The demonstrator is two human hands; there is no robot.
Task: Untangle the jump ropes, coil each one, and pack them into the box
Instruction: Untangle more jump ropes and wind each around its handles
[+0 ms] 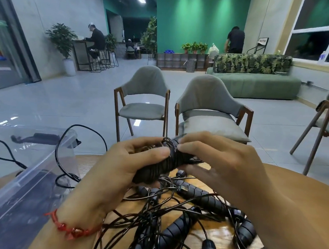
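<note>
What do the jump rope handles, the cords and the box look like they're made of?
Handles: matte black foam or rubber, judging by the spiral ribbing. Cords: thin and glossy, probably plastic-coated cable. Box: clear hard plastic, see-through with glare.

Glossy wooden table (206,242), clear plastic box (19,182), ribbed matt handles (199,197).
</note>
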